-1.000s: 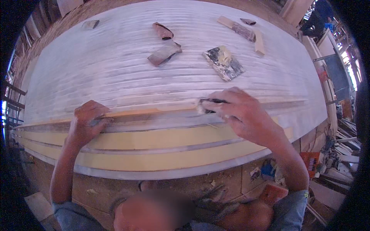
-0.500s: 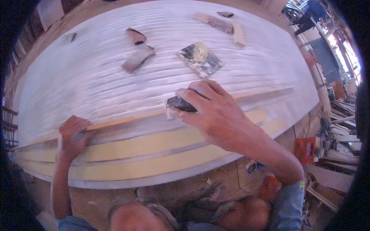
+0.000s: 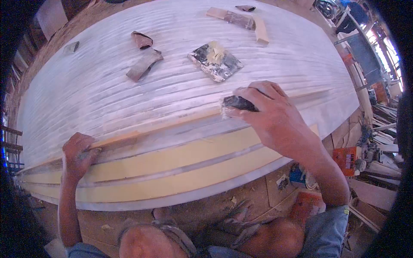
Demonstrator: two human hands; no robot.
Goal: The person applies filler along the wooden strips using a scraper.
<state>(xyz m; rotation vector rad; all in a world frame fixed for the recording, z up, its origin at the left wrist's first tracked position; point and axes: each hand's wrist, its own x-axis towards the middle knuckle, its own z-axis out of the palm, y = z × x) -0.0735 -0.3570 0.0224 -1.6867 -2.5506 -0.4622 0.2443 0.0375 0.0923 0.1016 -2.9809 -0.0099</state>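
Observation:
My right hand (image 3: 269,107) is wrapped round a dark scraper (image 3: 241,103) with whitish paste on its edge, over a long wooden strip (image 3: 183,119). Farther left, my left hand (image 3: 79,155) pinches the same strip near its left part, its fingers bent over the edge. The strip lies along a large ribbed whitish panel (image 3: 107,86), beside yellow bands (image 3: 172,159) at the near side. Beyond my hands a dark square plate (image 3: 215,62) carries a lump of cream paste.
Curled sandpaper pieces (image 3: 144,64) lie on the panel's far side, near joined wooden blocks (image 3: 238,20). At the right are a red box (image 3: 345,160), scrap wood and a blue container (image 3: 297,174) on the floor. Part of another person (image 3: 355,17) shows at the top right.
The view has shifted. My right hand with the scraper moved left along the strip, then back right. My left hand has stayed at the strip.

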